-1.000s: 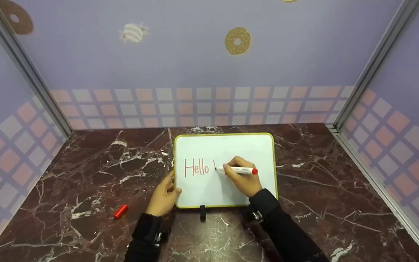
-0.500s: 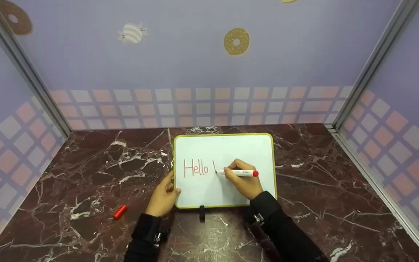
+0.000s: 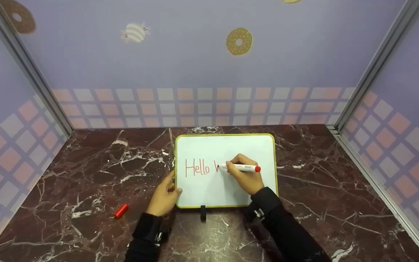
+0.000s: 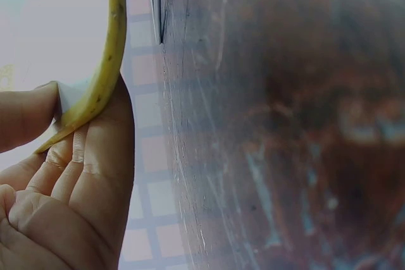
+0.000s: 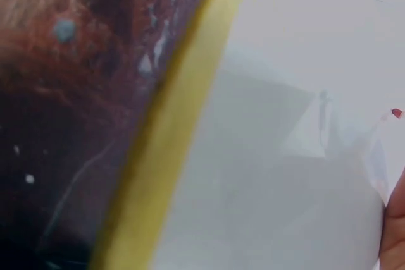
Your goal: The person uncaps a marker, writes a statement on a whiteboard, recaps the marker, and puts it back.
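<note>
A whiteboard (image 3: pixel 209 194) with a yellow frame leans up from the table, with "Hello" in red on it. My left hand (image 3: pixel 164 198) grips its lower left edge. In the left wrist view the thumb (image 4: pixel 28 115) lies on the front, the fingers (image 4: pixel 104 150) behind the yellow rim (image 4: pixel 115 36). My right hand (image 3: pixel 248 178) pinches a white marker (image 3: pixel 243 167) with a red end, its tip touching the board beside a slanted red stroke. The right wrist view catches only part of that hand (image 5: pixel 395 232) at the edge.
A red marker cap (image 3: pixel 121 211) lies on the dark marbled table (image 3: pixel 86 233), left of my left hand. A small black piece (image 3: pixel 203 213) sticks out below the board's bottom edge. Patterned walls (image 3: pixel 195 65) stand at the back and both sides.
The marker tip has gone down the slanted stroke and back up to the right, starting a second stroke. My left hand keeps its grip; the board has not moved on the table.
</note>
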Demonstrator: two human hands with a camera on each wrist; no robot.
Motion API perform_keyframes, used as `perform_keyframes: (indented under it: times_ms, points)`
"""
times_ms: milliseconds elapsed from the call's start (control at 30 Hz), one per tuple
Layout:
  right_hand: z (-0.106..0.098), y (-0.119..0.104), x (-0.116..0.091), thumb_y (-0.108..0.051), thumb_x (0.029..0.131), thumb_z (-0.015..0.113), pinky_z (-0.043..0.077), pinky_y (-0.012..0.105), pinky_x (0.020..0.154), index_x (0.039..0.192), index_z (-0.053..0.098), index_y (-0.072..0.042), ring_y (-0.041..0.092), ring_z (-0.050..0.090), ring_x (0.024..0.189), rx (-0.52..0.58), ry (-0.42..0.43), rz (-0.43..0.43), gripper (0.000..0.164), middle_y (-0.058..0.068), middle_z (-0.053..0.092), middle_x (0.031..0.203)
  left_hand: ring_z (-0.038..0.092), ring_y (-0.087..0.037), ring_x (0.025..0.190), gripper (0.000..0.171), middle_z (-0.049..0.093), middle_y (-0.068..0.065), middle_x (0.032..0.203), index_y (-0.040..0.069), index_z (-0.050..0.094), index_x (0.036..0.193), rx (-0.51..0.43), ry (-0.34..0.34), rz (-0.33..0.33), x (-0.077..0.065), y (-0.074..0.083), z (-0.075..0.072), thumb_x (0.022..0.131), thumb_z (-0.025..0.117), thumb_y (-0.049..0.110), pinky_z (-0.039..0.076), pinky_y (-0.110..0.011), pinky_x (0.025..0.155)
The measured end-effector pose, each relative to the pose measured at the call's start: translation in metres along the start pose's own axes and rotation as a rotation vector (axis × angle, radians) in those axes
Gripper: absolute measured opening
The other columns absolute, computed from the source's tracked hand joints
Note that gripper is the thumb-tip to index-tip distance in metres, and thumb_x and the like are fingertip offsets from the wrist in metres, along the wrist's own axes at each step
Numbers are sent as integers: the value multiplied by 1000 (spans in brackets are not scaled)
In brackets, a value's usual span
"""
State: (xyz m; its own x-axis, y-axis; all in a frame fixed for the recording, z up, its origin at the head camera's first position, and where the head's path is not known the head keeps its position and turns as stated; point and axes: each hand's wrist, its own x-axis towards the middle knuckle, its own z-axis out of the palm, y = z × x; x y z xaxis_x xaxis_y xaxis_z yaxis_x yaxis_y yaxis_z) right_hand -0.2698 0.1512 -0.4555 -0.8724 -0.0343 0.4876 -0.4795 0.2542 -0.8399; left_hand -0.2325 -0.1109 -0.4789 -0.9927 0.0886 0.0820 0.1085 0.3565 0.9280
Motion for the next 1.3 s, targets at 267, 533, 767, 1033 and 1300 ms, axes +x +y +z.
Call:
perform_keyframes:
  times_ms: [267,533,767,1033,1300]
  points:
    - [-1,-1,4,-6,90,66,43,20,52,72,61,-6,8,58,58,-19,21,22,18,6,66,66,68,-41,97,64,64,-36,114,-9,30,148,-10,-4,5,1,0,1,89,55,-6,59,-46,81]
    - [-1,-1,2,-2,89,66,41,20,53,73,61,-4,7,56,57,-4,20,14,17,12,66,67,69,-39,95,63,66,-34,112,-7,31,148,-18,-7,18,2,-1,1,89,54,-7,59,-44,78]
    - [-4,0,-1,-1,88,66,40,19,51,70,61,-5,6,55,55,-15,7,4,19,10,66,64,69,-37,92,63,68,-32,106,-8,32,148,15,2,24,3,-2,1,89,55,-6,59,-44,78]
    - [-5,-1,-7,-1,88,66,40,18,51,69,60,-5,6,53,54,6,-9,9,20,10,65,65,69,-39,93,64,66,-35,110,-9,31,148,24,2,18,3,-3,0,89,55,-6,59,-45,79]
    - [-7,2,-11,-2,87,66,39,18,48,68,60,-8,6,51,52,-3,-9,9,21,4,63,61,69,-41,95,64,64,-36,113,-8,31,148,29,2,11,3,-3,0,89,55,-5,59,-46,80]
